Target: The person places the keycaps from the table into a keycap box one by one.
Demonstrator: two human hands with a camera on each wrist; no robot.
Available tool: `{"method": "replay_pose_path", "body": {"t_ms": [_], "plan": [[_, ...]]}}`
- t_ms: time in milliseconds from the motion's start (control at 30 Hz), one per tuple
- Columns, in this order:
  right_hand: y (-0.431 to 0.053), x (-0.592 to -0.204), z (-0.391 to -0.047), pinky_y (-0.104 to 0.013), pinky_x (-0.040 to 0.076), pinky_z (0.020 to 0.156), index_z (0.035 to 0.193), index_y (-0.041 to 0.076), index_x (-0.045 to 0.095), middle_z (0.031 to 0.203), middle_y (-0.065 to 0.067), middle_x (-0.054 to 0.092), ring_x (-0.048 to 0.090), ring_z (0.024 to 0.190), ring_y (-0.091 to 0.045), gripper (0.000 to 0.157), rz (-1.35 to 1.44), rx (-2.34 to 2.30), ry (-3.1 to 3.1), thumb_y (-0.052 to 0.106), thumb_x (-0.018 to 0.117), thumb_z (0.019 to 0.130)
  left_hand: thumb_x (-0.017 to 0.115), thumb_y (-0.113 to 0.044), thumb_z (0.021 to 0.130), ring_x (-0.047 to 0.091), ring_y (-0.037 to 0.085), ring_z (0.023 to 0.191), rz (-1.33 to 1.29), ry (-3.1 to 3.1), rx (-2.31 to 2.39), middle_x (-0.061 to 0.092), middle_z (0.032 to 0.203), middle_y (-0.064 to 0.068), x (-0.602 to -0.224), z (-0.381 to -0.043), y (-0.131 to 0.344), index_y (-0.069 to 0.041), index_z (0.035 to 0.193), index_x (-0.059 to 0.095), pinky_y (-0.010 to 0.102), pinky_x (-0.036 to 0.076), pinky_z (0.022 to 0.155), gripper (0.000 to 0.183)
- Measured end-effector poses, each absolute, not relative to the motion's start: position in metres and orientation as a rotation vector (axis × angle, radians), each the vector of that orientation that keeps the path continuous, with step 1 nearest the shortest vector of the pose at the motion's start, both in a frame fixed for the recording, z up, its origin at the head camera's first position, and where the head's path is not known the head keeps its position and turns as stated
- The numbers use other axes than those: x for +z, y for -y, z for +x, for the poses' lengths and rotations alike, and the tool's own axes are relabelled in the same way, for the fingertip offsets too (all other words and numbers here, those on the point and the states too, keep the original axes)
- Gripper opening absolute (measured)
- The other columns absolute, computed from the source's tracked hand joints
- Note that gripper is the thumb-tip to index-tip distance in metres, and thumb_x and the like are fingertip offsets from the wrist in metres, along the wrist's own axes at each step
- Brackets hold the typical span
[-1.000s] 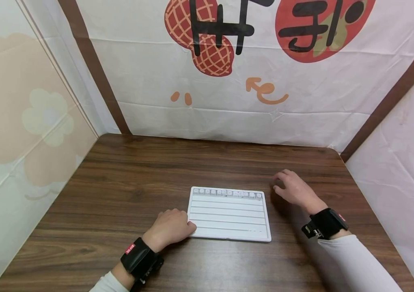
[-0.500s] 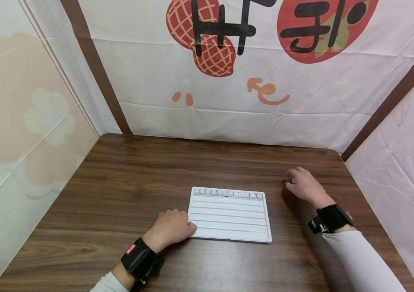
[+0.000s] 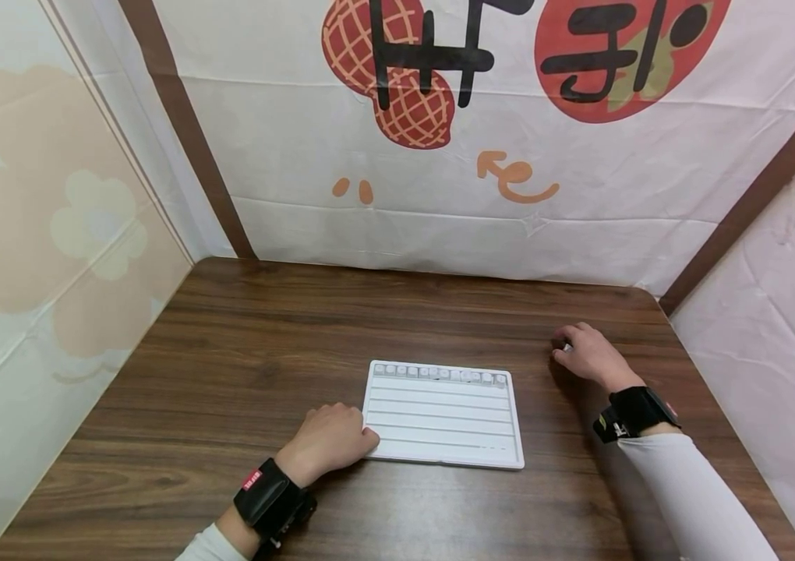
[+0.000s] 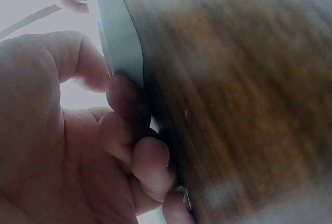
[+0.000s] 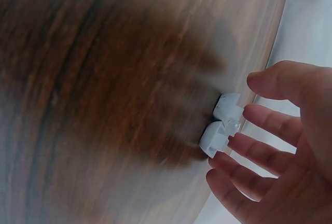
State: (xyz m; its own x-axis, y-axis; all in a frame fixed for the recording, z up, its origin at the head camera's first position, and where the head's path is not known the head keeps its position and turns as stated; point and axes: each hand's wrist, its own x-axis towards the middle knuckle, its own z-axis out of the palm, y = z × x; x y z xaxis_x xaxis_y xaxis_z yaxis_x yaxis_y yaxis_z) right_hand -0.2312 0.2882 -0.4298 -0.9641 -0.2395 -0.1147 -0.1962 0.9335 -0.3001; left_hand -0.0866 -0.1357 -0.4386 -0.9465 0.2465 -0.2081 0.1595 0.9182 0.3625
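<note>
A flat white keycap tray [image 3: 443,414], with raised lines across it and a row of pale keycaps [image 3: 439,373] along its far edge, lies on the brown table. My left hand [image 3: 330,440] holds its left edge, thumb on top; the left wrist view shows thumb and index fingertip meeting at the tray's edge [image 4: 122,32]. Off to the right, my right hand [image 3: 590,354] is low over the tabletop. In the right wrist view two small white keycaps [image 5: 226,107] sit together at its fingertips, the fingers loosely extended and the thumb apart from them.
The wood-grain table [image 3: 264,335] has rounded far corners. A printed white cloth [image 3: 439,226] rises behind it, and more cloth hangs at the left and right sides. Black camera bands [image 3: 639,413] circle both wrists.
My right hand has moved right and slightly away from me, mostly in the first half second, with something white now showing at its fingers. The left hand keeps its place on the tray.
</note>
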Motion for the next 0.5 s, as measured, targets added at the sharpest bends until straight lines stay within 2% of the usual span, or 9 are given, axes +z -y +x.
{"method": "replay_pose_path", "body": {"t_ms": [267,500], "plan": [[-0.2895,-0.4311,-0.2348,-0.058,0.044,0.092,0.129,-0.005,0.060,0.127,-0.030,0.054,0.053,0.114,-0.046,0.038,-0.324,-0.413,-2.919,0.018,0.057,0.099,0.057,-0.026,0.085,0.038,0.017,0.053,0.311,-2.828,0.505,0.037,0.056,-0.004,-0.4392,-0.0861,0.1362,-0.017,0.053,0.041,0.041,0.034,0.061,0.037],[-0.2887,-0.4363,-0.2365,-0.058,0.045,0.093,0.123,-0.007,0.063,0.121,-0.029,0.058,0.056,0.112,-0.046,0.032,-0.360,-0.421,-2.956,0.011,0.058,0.098,0.056,-0.026,0.084,0.036,0.016,0.053,0.317,-2.831,0.514,0.034,0.055,-0.004,-0.4389,-0.0861,0.1373,-0.017,0.053,0.039,0.040,0.034,0.060,0.037]]}}
